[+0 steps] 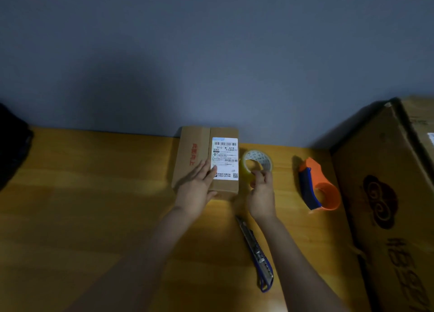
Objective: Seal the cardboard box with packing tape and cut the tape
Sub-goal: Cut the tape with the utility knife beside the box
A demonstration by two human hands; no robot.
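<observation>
Tabletop (94, 194): wooden, lower frame.
Cardboard box (199, 152): centre frame, white label on top.
Left hand (196, 187): open, flat on the box top.
Tape roll (263, 160): just right of the box, pinched by right hand (261, 194).
Utility knife (258, 253): lower centre.
Tape dispenser (317, 187): right, well apart.

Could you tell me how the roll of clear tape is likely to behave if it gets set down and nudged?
The tape roll, pinched by the right hand, looks light. It is a ring, so on edge it would probably roll across the smooth wooden table; laid flat it should stay put.
</observation>
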